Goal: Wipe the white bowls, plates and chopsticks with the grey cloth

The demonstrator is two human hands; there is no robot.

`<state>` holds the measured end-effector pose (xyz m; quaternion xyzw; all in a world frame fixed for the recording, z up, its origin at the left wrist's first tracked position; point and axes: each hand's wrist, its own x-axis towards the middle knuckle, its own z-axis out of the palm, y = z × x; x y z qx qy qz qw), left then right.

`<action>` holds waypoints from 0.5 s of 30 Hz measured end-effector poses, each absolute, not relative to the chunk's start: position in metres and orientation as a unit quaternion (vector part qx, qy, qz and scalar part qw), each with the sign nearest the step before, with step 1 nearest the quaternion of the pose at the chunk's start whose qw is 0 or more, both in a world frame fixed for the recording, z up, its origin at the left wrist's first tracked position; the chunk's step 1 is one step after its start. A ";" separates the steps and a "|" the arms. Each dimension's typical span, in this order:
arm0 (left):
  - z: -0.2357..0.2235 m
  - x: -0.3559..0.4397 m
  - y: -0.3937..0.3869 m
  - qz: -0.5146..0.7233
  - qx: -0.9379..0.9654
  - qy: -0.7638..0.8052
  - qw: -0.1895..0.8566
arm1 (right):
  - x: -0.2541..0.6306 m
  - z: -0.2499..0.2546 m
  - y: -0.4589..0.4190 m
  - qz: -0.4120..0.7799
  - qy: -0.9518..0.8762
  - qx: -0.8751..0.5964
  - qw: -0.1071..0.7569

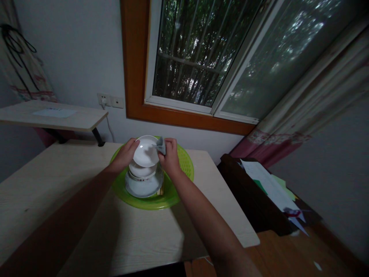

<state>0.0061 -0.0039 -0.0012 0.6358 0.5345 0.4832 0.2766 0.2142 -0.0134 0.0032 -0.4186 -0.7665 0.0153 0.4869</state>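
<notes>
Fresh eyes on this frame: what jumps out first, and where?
Probably the lime-green basket on the pale wood-grain table, the most vivid colour here. Over it, the left grip holds a white bowl tilted above stacked white dishes, while the right grip has a grey cloth at the bowl's right edge. Next, likely the window behind, with bars and dark foliage.

No legible text or numbers; marks on the paper sheet atop the shelf too small to read.
</notes>
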 end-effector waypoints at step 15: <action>-0.001 0.007 -0.005 0.474 0.667 0.499 0.284 | 0.197 0.011 -0.030 -0.092 -0.895 -0.380 0.216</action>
